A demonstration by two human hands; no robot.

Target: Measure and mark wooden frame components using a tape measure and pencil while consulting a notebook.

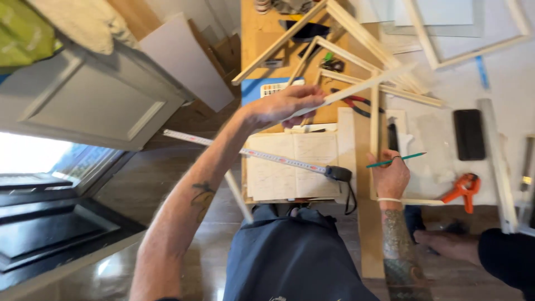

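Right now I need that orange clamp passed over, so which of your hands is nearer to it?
The right hand, holding a green pencil, sits just left of the orange clamp. The left hand is far off up-left, holding a wooden strip.

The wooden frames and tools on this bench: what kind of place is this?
Probably a small woodworking or framing workshop. Wooden frames lie across the workbench, with a tape measure and an orange clamp. The left hand holds a wood strip; the right hand a green pencil.
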